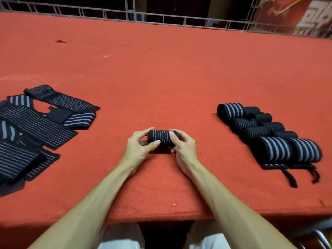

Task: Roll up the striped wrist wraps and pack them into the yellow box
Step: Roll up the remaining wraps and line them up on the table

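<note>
A striped wrap (160, 140), seemingly fully rolled, is clamped at its ends by the left grip (138, 148) and right grip (183, 146), low over the table (161, 69). Finished rolls (269, 133) are piled right; flat wraps (32, 130) lie left, unrolled; no yellow box is seen.

Desk (161, 69) covered in red felt-like cloth. Small dark mark (60, 41) on the cloth, far left. Metal railing (161, 17) runs along the far edge. Red banner (305, 15) with white characters top right. Chrome chair frame (321, 236) bottom right, below the near edge.
</note>
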Tool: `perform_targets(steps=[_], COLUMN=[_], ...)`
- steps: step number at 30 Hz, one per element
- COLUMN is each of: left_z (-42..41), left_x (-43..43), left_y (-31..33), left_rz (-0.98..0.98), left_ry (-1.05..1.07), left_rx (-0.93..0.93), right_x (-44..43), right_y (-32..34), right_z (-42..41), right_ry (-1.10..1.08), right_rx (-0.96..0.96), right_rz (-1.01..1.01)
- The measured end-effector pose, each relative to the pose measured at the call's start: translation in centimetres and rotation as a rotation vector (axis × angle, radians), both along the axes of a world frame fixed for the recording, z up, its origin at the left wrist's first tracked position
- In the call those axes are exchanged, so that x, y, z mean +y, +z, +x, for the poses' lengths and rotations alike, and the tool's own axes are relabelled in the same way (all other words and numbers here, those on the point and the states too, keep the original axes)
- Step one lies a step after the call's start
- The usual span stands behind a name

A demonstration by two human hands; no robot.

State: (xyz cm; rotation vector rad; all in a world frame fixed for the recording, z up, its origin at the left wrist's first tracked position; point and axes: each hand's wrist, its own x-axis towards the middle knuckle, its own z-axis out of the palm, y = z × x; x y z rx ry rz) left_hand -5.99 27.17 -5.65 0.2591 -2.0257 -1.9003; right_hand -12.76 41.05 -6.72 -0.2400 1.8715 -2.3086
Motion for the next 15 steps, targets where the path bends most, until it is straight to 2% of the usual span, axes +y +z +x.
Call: perform_targets(steps=[4,8,11,15], left_z=[0.9,0.6,-0.7,-3.3], left_x=[1.7,5.6,8.7,13.6], left_y=[1.1,1.6,1.9,2.3], left_rz=[-0.046,-0.087,-0.180,-0.251], left_ry=[0.009,-0.037,-0.050,-0.181], left_rx=[-0.117,-0.148,-0.144,-0.158], right_x=[2.8,8.7,13.2,18.8], right_y=[2.1,4.6,6.0,7.5], right_z=[0.4,-0.2,-1.6,-4.2], right_ry=[0.035,0.125,-0.135,-0.397], right_rx=[0.007,0.043,0.239,0.279], right_rz=[0.234,0.518,0.794,0.812])
